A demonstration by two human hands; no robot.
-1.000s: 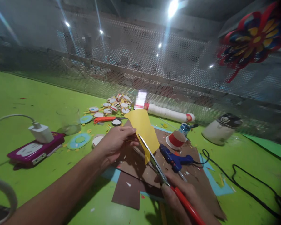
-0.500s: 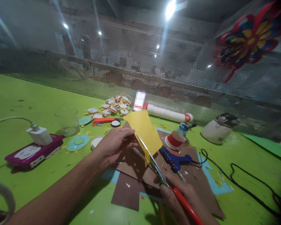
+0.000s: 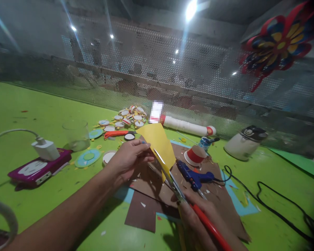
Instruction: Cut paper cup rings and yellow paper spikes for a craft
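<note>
My left hand (image 3: 134, 157) pinches the left edge of a yellow sheet of paper (image 3: 161, 141) between thumb and fingers. In my right hand (image 3: 199, 216) is a pair of scissors (image 3: 176, 190) with red handles, its blades lying across the lower part of the sheet. A narrow yellow strip hangs below the blades. Both hands are above a brown board (image 3: 157, 184) strewn with paper scraps. A blue glue gun (image 3: 195, 174) lies on the board just right of the sheet, and a red and white paper cup (image 3: 195, 156) sits upside down behind it.
Behind are a pile of small round paper pieces (image 3: 131, 116), an orange cutter (image 3: 117, 134) and a long white roll (image 3: 185, 125). A purple power strip (image 3: 42, 169) and a glass (image 3: 77, 136) stand left. At right are a black cable (image 3: 272, 207) and a white and black container (image 3: 246, 143).
The yellow sheet has turned and narrowed in view, its right edge drawn in to the left. The scissor blades have moved closer together on it. The left hand stays nearly in place.
</note>
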